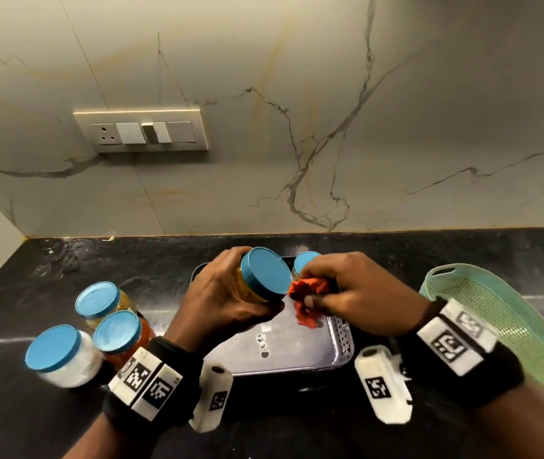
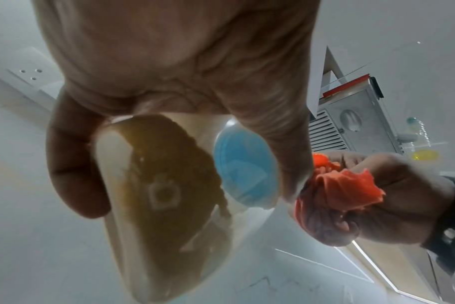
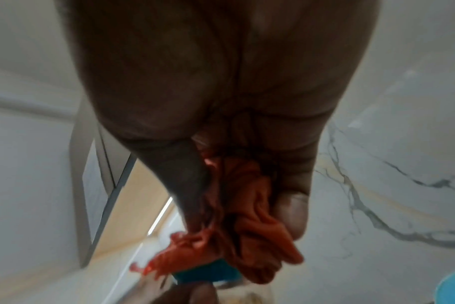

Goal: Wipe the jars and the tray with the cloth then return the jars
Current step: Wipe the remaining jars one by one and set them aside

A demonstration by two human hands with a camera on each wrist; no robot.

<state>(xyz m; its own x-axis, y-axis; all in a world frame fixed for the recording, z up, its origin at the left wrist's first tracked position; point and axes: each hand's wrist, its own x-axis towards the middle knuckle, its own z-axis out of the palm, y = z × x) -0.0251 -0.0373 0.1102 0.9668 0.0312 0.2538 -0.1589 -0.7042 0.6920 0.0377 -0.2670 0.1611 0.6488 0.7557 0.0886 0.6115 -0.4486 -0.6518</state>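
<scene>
My left hand (image 1: 227, 299) grips a blue-lidded jar (image 1: 264, 274) of yellow-brown contents, tilted, above the grey metal tray (image 1: 297, 354). From below, the left wrist view shows this jar (image 2: 164, 195) held between thumb and fingers. My right hand (image 1: 346, 293) holds a bunched orange-red cloth (image 1: 308, 301) against the jar's lid edge; the cloth (image 3: 247, 226) fills the right wrist view, touching the blue lid (image 3: 208, 271). Another blue-lidded jar (image 1: 305, 261) stands at the tray's far end. Three blue-lidded jars stand left on the counter: a yellow one (image 1: 100, 301), a red one (image 1: 121, 334), a white one (image 1: 60, 354).
A green perforated basket (image 1: 502, 326) lies at the right on the black counter (image 1: 65, 260). A switch plate (image 1: 141, 130) is on the marble wall behind.
</scene>
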